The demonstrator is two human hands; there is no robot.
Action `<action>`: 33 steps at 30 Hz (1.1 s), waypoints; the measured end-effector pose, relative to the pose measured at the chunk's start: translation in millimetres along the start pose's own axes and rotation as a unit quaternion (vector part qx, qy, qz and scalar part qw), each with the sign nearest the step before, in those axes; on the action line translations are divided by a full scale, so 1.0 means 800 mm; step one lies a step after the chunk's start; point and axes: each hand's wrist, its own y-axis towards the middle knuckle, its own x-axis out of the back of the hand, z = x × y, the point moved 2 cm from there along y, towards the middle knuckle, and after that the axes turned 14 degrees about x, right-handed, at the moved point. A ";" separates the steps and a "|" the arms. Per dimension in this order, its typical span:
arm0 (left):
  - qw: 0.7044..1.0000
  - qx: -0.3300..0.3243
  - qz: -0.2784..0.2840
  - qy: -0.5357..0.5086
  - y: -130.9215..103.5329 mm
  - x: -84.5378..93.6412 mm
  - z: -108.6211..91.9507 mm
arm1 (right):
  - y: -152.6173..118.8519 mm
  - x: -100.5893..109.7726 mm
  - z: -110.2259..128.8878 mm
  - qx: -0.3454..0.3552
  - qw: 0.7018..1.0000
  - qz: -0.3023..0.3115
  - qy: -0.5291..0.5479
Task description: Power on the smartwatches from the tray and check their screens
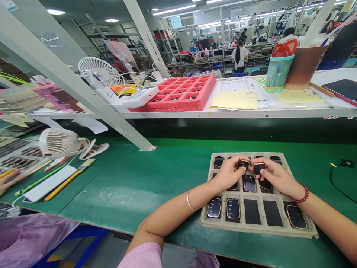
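Observation:
My left hand [232,172] grips a smartwatch body [243,165] with a dark screen and gold-coloured rim. Close beside it, my right hand [271,173] holds a second smartwatch body [259,168], its screen also dark. Both are raised over a beige compartment tray [259,230] on the green bench. Several more watch bodies lie in the tray. In the front row, a lit watch [214,207] and another lit watch [233,208] show text on their screens. A dark-screened watch [296,216] sits at the front right. Two front compartments between them hold no watch.
A white shelf [237,112] spans the back, carrying a red foam tray [178,97], papers and a teal cup [279,72]. A slanted post [111,119] meets the bench. Leftward lie a small fan [61,142], a brush [69,179] and another person's hand [8,181]. A cable [333,182] is at right.

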 end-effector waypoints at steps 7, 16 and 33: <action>0.999 -0.021 -0.009 -0.025 0.001 0.000 0.000 | -0.002 -0.003 0.002 0.013 0.999 0.034 -0.006; 1.000 0.005 -0.004 0.015 -0.001 -0.001 -0.001 | -0.001 0.002 -0.001 0.013 1.000 0.010 0.002; 0.999 0.011 -0.003 0.047 -0.001 0.000 0.003 | -0.001 0.000 0.001 0.019 0.999 0.007 -0.025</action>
